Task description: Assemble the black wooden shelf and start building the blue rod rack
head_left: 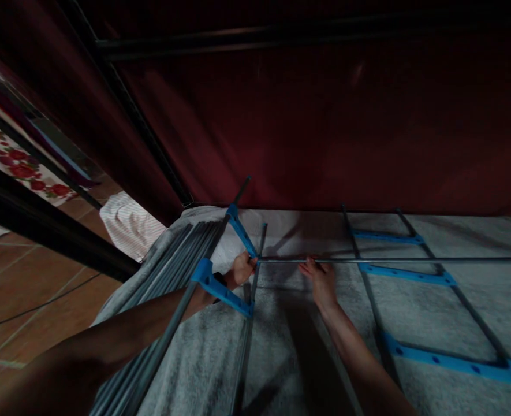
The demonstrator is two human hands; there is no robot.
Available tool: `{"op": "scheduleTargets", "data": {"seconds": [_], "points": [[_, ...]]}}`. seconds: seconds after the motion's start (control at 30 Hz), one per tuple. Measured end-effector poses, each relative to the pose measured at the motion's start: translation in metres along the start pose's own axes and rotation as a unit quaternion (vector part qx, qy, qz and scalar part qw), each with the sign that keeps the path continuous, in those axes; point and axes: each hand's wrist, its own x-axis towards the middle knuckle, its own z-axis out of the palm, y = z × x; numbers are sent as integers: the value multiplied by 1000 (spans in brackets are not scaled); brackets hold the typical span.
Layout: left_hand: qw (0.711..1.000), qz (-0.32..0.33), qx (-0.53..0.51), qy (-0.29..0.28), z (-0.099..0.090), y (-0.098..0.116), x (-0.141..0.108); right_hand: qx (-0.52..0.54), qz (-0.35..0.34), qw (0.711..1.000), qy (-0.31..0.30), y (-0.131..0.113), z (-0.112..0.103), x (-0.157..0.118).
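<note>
My left hand (242, 269) is closed round the end of a blue plastic bracket (241, 231), where it meets a long grey tube (245, 341). A second blue bracket (226, 293) joins the same tube to another grey tube (175, 323) nearer to me. With fingertips pinched, my right hand (322, 283) holds a thin metal tube (420, 260) that runs sideways. Its left end meets the bracket joint beside my left hand; its right end reaches over the frame on the right. The exact fit at the joint is hidden by my left fingers.
A ladder-like frame of grey tubes and blue crosspieces (411, 275) lies at the right on the grey blanket (298, 323). Several loose grey tubes (168, 274) lie bundled at the left. A dark red curtain (281, 133) hangs behind, with black metal posts (56, 222) at the left.
</note>
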Motion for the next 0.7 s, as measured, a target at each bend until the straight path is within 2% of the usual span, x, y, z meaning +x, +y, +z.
{"op": "scheduleTargets", "data": {"seconds": [0.17, 0.33, 0.5, 0.57, 0.63, 0.7], "points": [[1000, 2, 13, 14, 2, 8, -3, 12, 17, 1000, 2, 6, -5, -1], [1000, 1, -1, -26, -4, 17, -6, 50, 34, 998, -17, 8, -11, -2], [999, 3, -7, -50, -12, 17, -6, 19, 50, 997, -62, 1, -15, -4], [998, 11, 3, -58, -13, 15, -4, -20, 71, 994, -86, -1, -20, -9], [998, 18, 17, -61, -13, 14, 0, -105, 80, 984, -118, -6, -25, -17], [997, 24, 32, -60, -13, 12, 3, -225, 18, 963, -147, -14, -27, -22]]}}
